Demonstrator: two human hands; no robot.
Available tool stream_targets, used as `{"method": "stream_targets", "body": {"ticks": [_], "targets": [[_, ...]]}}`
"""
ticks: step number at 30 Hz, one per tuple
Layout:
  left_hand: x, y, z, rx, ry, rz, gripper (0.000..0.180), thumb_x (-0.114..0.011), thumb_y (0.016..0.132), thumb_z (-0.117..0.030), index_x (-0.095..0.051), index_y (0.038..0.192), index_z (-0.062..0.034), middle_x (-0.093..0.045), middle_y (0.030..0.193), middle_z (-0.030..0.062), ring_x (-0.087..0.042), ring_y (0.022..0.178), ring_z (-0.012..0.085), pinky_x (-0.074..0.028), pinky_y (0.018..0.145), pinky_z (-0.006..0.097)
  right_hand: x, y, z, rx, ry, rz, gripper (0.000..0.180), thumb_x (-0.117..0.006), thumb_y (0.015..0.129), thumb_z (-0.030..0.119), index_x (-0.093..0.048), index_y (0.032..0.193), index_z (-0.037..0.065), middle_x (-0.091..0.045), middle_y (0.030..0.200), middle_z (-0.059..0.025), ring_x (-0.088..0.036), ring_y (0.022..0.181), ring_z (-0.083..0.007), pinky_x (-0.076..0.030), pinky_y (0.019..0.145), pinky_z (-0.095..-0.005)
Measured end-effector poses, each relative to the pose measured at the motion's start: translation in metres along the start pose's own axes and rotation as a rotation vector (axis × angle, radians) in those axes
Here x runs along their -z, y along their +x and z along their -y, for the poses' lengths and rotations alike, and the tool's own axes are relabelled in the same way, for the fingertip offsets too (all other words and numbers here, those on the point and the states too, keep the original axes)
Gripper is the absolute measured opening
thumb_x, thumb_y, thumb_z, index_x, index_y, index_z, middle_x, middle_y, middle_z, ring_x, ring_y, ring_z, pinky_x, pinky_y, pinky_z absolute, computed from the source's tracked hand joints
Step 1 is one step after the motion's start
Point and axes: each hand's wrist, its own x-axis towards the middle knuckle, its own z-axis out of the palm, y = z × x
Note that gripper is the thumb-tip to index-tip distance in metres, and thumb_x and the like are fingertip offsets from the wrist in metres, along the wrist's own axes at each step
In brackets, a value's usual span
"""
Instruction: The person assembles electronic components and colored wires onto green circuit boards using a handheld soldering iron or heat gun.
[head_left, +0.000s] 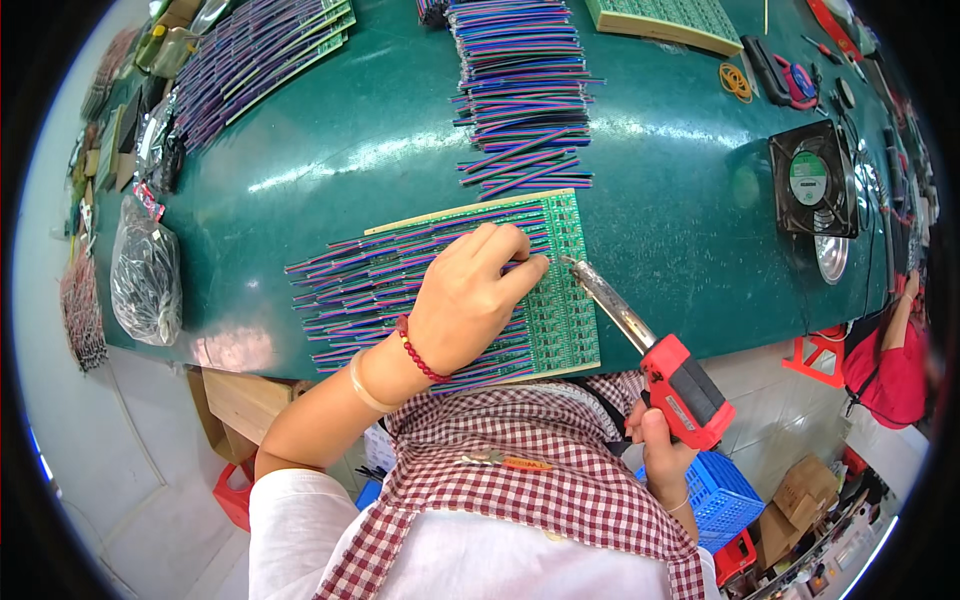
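Note:
A green circuit board panel point(565, 310) lies at the table's near edge, with rows of multicoloured wires point(345, 285) running leftward from it. My left hand point(475, 290) is over the panel, its fingers pinched at the wire ends; what lies between the fingertips is hidden. My right hand point(660, 450) grips the red and black handle of a soldering gun point(685, 390) at the lower right. The gun's metal barrel slants up and left, and its tip is at the panel close to my left fingertips.
Bundled wires point(520, 80) lie in a column beyond the panel. More wired boards point(265, 60) are at the far left, a board stack point(670, 20) at the far right. A fan point(815, 180) stands right; a plastic bag point(146, 275) sits left. Another person point(890, 370) is at right.

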Motion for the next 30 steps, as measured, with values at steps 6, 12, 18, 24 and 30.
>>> {"method": "stream_targets", "body": {"ticks": [6, 12, 18, 24, 30], "targets": [[0.0, 0.0, -0.001, -0.014, 0.012, -0.009, 0.028, -0.067, 0.066, 0.003, -0.068, 0.092, -0.0055, -0.056, 0.084, 0.0068, -0.059, 0.074, 0.0227, -0.05, 0.061, 0.033, 0.002, 0.001, -0.007, 0.051, -0.086, 0.04, 0.013, -0.06, 0.091, 0.009, -0.059, 0.094, -0.003, -0.059, 0.074, -0.0065, -0.052, 0.061, -0.0111, -0.044, 0.056, -0.0268], [0.0, 0.0, -0.002, -0.017, 0.024, -0.005, 0.027, -0.067, 0.066, 0.002, -0.068, 0.092, -0.006, -0.056, 0.084, 0.0064, -0.058, 0.074, 0.0224, -0.049, 0.06, 0.033, -0.001, 0.0, -0.003, 0.085, -0.098, 0.016, 0.02, -0.058, 0.093, 0.015, -0.056, 0.095, -0.004, -0.058, 0.071, -0.0089, -0.049, 0.055, -0.0106, -0.044, 0.052, -0.0258], [-0.001, -0.001, -0.001, -0.023, 0.017, -0.008, 0.026, -0.066, 0.066, 0.001, -0.068, 0.092, -0.0059, -0.055, 0.084, 0.0063, -0.058, 0.073, 0.0222, -0.048, 0.06, 0.033, 0.004, 0.0, -0.009, 0.063, -0.129, 0.092, 0.026, -0.058, 0.093, 0.017, -0.055, 0.105, -0.006, -0.058, 0.071, -0.0084, -0.049, 0.054, -0.0107, -0.044, 0.051, -0.0261], [0.001, -0.001, -0.001, -0.031, 0.033, -0.005, 0.026, -0.066, 0.067, 0.001, -0.068, 0.092, -0.0057, -0.055, 0.084, 0.0062, -0.057, 0.072, 0.0221, -0.048, 0.06, 0.033, -0.004, -0.003, 0.0, 0.057, 0.01, -0.067, 0.046, -0.058, 0.094, 0.028, -0.048, 0.122, -0.007, -0.056, 0.069, -0.0079, -0.046, 0.051, -0.0107, -0.043, 0.049, -0.0257], [0.003, -0.001, -0.003, -0.029, 0.089, 0.028, 0.025, -0.067, 0.068, -0.001, -0.068, 0.092, -0.0074, -0.055, 0.086, 0.0055, -0.057, 0.076, 0.0218, -0.046, 0.064, 0.034, -0.005, 0.007, 0.009, 0.071, 0.087, -0.063, 0.051, -0.055, 0.096, 0.036, -0.047, 0.124, -0.006, -0.054, 0.065, -0.0085, -0.045, 0.049, -0.0108, -0.041, 0.047, -0.0255]]}}
